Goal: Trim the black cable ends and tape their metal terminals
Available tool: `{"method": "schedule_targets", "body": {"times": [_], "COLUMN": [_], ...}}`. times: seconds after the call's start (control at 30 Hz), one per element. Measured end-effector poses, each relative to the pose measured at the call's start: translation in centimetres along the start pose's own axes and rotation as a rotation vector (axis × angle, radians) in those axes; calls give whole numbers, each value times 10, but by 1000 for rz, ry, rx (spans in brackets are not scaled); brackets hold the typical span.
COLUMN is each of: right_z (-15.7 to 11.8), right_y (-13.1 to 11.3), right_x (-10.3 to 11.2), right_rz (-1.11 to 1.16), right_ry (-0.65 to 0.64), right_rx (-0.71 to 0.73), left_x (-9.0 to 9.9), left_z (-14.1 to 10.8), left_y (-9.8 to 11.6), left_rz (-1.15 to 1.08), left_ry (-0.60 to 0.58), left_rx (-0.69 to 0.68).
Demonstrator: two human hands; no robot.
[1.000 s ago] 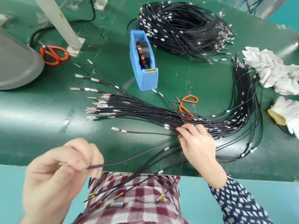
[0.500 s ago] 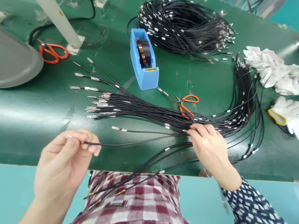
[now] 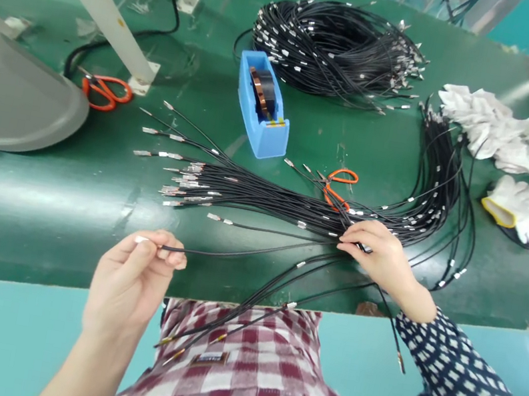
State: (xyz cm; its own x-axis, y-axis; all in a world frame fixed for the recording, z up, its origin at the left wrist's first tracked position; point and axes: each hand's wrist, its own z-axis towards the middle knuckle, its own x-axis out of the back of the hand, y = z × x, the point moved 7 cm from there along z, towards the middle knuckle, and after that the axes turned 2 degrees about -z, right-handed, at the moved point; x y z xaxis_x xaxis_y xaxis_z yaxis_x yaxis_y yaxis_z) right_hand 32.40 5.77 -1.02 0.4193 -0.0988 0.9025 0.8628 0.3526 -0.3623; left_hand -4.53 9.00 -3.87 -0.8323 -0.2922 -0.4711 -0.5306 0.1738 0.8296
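Pointing left, held cable (image 3: 235,254), stretched crosswise

Held cable's pale tip (image 3: 141,240) is partly covered by the left-hand grip (image 3: 131,284); its exact shape cannot be made out. Part of the black cable bundle (image 3: 265,195) is hidden beneath the right-hand grip (image 3: 377,252); whether one strand or several are pinched there cannot be told. Any marking on the white labels (image 3: 301,225) is too small to be read, as is the lettering on the garment badge (image 3: 210,358). Grey machine (image 3: 16,102) is cut off by the left edge, patterned sleeve (image 3: 471,388) by the right.
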Motion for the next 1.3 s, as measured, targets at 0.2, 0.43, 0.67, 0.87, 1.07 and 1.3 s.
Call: {"method": "schedule_targets", "body": {"times": [0.2,0.43,0.67,0.87,1.07,1.3], "right_z": [11,53,96,107,105,99], "right_y": [-38,-118,-194,-201,-192,-190], "right_x": [-18,-49,-77,-85,-92,-99], "right_rz": [-97,93,378,553,673,735], "right_ry": [-71,-175,-200,-285,-361,-387], "right_rx": [101,236,208,74,-62,-59], "left_x": [0,2,20,26,5,-10], "left_z": [-4,-20,-29,-31,-29,-30], "left_y": [-3,-2,-3,17,28,33], "left_rz": [25,103,337,644,866,896], "left_ry": [-148,-199,-148,-274,-460,-635], "left_rx": [29,-48,-147,-386,-560,-587]}}
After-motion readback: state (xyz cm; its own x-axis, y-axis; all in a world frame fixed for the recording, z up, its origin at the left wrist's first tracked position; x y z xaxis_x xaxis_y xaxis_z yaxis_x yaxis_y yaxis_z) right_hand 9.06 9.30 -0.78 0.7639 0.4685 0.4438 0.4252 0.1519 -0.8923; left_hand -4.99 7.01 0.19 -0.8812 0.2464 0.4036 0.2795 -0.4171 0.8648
